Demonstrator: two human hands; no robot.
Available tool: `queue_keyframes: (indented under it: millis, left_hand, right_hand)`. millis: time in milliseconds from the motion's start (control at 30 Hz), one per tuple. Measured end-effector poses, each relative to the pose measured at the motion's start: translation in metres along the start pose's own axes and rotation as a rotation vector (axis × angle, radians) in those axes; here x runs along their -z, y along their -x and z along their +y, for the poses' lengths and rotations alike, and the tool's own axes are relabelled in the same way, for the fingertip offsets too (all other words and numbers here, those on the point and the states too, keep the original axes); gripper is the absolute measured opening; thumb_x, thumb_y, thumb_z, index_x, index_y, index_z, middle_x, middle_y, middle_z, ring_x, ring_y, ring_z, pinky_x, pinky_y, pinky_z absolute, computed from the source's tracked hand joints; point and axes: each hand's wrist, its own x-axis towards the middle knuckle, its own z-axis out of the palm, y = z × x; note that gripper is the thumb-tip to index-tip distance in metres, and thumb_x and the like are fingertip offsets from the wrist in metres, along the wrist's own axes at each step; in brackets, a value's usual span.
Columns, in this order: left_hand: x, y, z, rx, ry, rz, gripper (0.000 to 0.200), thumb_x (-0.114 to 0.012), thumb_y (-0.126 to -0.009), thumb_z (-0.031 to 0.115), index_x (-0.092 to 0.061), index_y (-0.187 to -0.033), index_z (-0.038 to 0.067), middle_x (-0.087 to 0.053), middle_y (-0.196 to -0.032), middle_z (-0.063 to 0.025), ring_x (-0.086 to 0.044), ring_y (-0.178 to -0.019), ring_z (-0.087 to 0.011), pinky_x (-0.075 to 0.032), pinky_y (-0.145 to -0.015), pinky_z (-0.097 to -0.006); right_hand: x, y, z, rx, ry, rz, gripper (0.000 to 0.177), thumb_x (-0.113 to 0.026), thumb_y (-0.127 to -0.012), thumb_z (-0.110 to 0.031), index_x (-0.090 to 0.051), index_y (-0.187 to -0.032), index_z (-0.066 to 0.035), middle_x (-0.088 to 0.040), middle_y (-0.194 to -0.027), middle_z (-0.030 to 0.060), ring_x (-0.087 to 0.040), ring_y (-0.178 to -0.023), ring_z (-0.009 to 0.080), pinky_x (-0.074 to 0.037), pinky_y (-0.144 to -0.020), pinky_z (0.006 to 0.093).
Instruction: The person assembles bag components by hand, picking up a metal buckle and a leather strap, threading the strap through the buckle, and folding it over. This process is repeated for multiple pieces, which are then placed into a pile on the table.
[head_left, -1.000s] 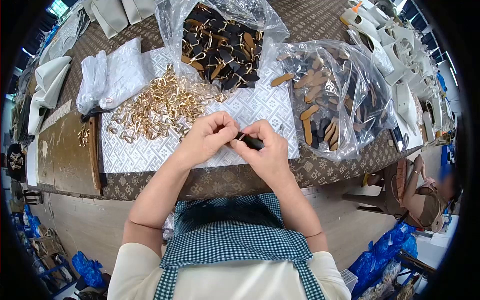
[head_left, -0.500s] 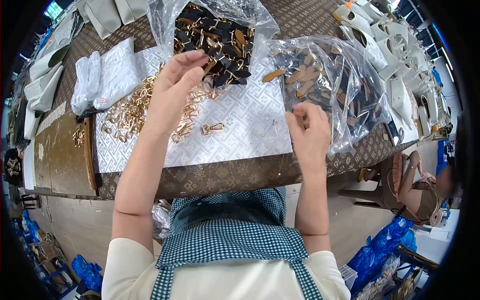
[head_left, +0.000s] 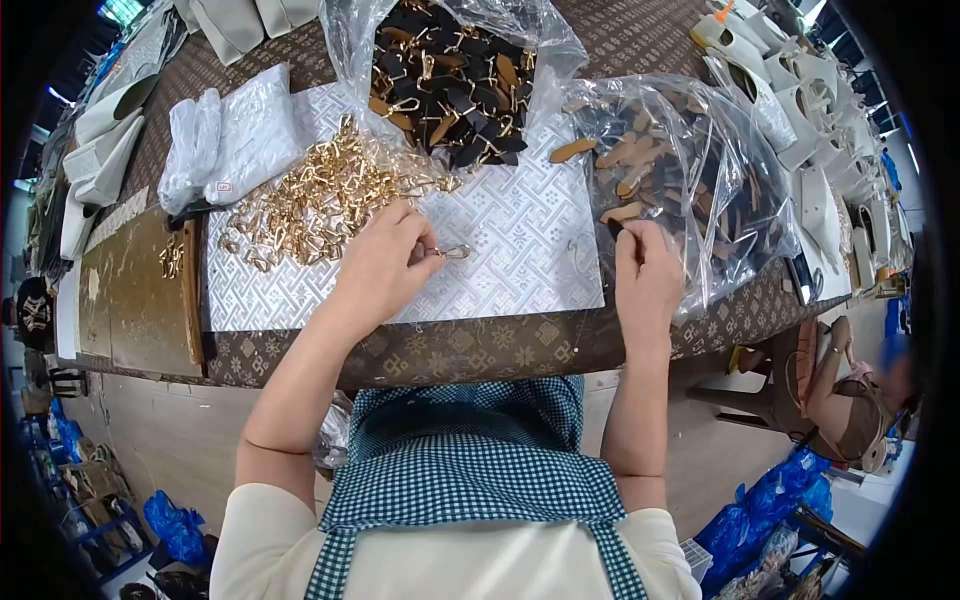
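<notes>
My left hand (head_left: 390, 260) is closed in a pinch on a gold snap hook (head_left: 457, 252), whose free end sticks out to the right of the fingertips. Just behind that hand spreads a heap of gold snap hooks (head_left: 320, 190). At the edge of a clear plastic bag, my right hand (head_left: 650, 275) has its fingers pinched on a tan leather tab (head_left: 622, 212); part of the tab is hidden by the fingertips. More tan and dark tabs (head_left: 640, 152) fill this bag (head_left: 740, 190). Farther back, an open plastic bag (head_left: 555, 50) holds black and tan tabs fitted with gold hooks (head_left: 455, 85).
A patterned white sheet (head_left: 510, 270) covers part of the brown tablecloth (head_left: 470, 350). White wrapped packets (head_left: 250, 135) and a worn board (head_left: 135, 300) lie left. Pale bags (head_left: 800, 100) line the right edge. Another person (head_left: 840, 390) sits at lower right.
My left hand has come down from the bag of fitted tabs to the loose snap hook and pinched it. My right hand has closed on a leather tab. The view has shifted slightly.
</notes>
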Motion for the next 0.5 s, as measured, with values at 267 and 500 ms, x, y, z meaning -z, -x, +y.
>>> queue_keyframes:
  millis: [267,500]
  left_hand:
    - [-0.008,-0.023,0.022,0.164,0.959,-0.050,0.013,-0.062,-0.094,0.008,-0.065,-0.100,-0.002,-0.067,-0.087,-0.0035,-0.069,-0.083,-0.0145,-0.052,-0.065,-0.0242]
    - [-0.023,-0.020,0.020,0.144,1.137,-0.112,0.021,-0.063,-0.094,0.012,-0.066,-0.109,-0.003,-0.067,-0.093,-0.0057,-0.069,-0.082,-0.0139,-0.055,-0.065,-0.0234]
  right_hand:
    - [-0.027,0.026,-0.070,0.033,-0.541,-0.243,0.015,-0.063,-0.087,-0.004,-0.057,-0.101,-0.005,-0.065,-0.074,0.0125,-0.067,-0.065,0.0276,-0.050,-0.058,0.0347]
    - [-0.043,0.023,-0.071,0.036,-0.479,-0.245,0.017,-0.064,-0.087,-0.005,-0.054,-0.100,-0.005,-0.066,-0.076,0.0133,-0.068,-0.067,0.0293,-0.051,-0.059,0.0370]
